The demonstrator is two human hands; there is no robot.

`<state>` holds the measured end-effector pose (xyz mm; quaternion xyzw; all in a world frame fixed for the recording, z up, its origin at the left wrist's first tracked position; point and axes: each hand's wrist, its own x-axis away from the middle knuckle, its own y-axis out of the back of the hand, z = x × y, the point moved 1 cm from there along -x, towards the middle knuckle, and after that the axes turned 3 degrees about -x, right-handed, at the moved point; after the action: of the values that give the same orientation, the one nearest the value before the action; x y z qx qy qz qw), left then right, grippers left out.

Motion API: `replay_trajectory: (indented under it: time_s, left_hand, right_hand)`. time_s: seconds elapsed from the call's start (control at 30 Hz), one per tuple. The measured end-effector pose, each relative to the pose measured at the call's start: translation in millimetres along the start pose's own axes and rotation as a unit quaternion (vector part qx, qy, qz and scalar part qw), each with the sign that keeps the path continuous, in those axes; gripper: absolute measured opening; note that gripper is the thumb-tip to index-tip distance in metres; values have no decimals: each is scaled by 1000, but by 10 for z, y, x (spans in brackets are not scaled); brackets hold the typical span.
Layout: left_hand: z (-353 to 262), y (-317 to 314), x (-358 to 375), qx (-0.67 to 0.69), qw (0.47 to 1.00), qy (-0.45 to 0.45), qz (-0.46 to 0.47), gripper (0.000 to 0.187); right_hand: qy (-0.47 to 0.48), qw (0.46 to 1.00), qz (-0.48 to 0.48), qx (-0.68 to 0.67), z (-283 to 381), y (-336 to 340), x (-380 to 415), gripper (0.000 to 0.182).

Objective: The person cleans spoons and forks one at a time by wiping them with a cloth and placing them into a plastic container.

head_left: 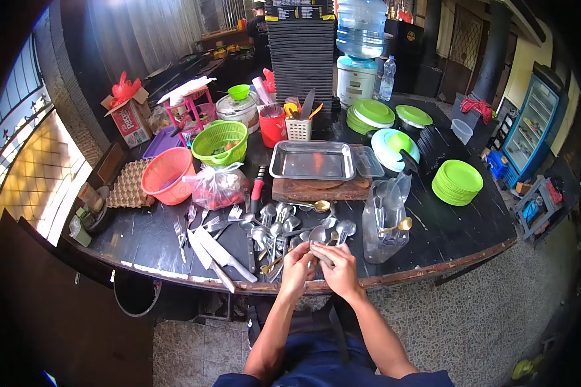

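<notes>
My left hand (295,266) and my right hand (340,266) meet at the table's front edge, fingers closed around a metal spoon (317,234). Its bowl shows above my fingertips; the handle is mostly hidden. Just beyond my hands lies a loose pile of spoons (275,228), silver with a few gold ones. Left of the pile are several forks (179,229) and two large knives (216,251) with pale handles. To my right, a clear plastic container (385,242) lies with spoons in it, including a gold one (403,224).
Behind the pile, a metal tray (312,160) rests on a wooden board (316,189). Farther left are a bag (219,187), an orange basket (168,174), a green basket (221,143) and egg trays (130,184). Green plates (457,182) are stacked at right.
</notes>
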<state>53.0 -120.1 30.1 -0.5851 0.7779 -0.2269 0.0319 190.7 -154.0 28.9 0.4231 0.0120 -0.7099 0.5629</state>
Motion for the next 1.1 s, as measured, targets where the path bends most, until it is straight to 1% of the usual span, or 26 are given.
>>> replay_trajectory:
  time_s: [0.03,0.07,0.1,0.13,0.17,0.2,0.23,0.27,0.33,0.37,0.4,0.47,0.5,0.67,0.73,0.77,0.8,0.83,0.87,0.9,0.93,0.97,1.0,1.03,1.07,1.1]
  left_hand:
    - [3,9,-4,3,1000,-3,-3,18]
    - [15,17,-9,7,1000,-5,-6,15]
    - [18,45,-32,11,1000,-11,-9,17]
    - [26,64,-41,11,1000,-11,-9,17]
    - [36,77,-39,-26,999,-6,20,16]
    - [10,68,-18,-65,997,-1,49,16]
    - [-4,11,11,-88,995,2,54,19]
    - [16,-62,32,-103,993,-23,59,22]
    - [136,-135,6,-85,993,-53,57,23]
    - [181,-132,-2,-76,996,-29,40,20]
    - [190,-141,6,-75,996,-31,42,20]
    - [171,-109,7,-50,997,-62,0,21]
    - [161,-79,-22,-70,996,-53,2,24]
    - [162,-71,-38,-74,995,-69,-27,22]
    - [173,-82,-34,-70,994,-66,-46,24]
    - [198,-18,-47,-108,993,-46,-19,31]
    - [240,1,-65,-108,993,-47,-19,31]
    - [278,10,-82,-147,986,-75,-10,34]
    - [317,12,-102,-185,977,-104,-1,38]
    - [279,-31,-79,-181,974,-139,-3,34]
    - [320,-41,-119,-181,974,-140,-1,34]
    - [394,-31,-177,-134,984,-114,-2,25]
    - [389,-50,-186,-87,992,-88,-3,18]
    - [371,-37,-177,-84,992,-88,-14,16]
    - [348,-11,-170,-57,996,-61,-14,15]
    - [299,20,-169,-53,997,-53,-27,16]
  right_hand:
    - [-50,998,-12,-27,27,38,5,35]
    - [-49,998,-12,-26,6,27,14,35]
    - [-129,984,-90,-88,-17,29,4,32]
    - [-208,952,-167,-147,-33,38,1,29]
    - [-212,940,-213,-164,-45,77,-22,26]
    - [-217,928,-234,-194,55,147,-116,27]
    - [-220,919,-228,-235,101,160,-173,26]
    - [-223,909,-222,-275,127,157,-208,25]
    - [-239,925,-124,-268,94,55,-160,23]
    - [-224,935,-119,-248,100,9,-130,23]
    - [-232,935,-131,-233,141,-9,-125,25]
    - [-265,933,-121,-212,117,-33,-45,26]
    - [-264,933,-119,-214,122,-71,-15,26]
    - [-248,940,-100,-212,143,-187,102,23]
    - [-263,935,-97,-216,160,-200,143,25]
    - [-278,926,-108,-232,134,-220,170,25]
    - [-293,916,-120,-247,113,-240,196,26]
    - [-315,899,-112,-284,90,-241,220,27]
    - [-315,899,-112,-284,60,-250,250,27]
    - [-319,897,-108,-285,16,-264,285,26]
    - [-324,896,-104,-286,-32,-285,323,25]
    - [-310,894,-129,-298,-66,-348,362,28]
    - [-311,894,-129,-297,-30,-349,380,28]
    - [-341,874,-117,-326,12,-341,395,28]
    - [-369,853,-103,-354,34,-346,408,28]
    - [-374,861,-84,-333,34,-372,466,25]
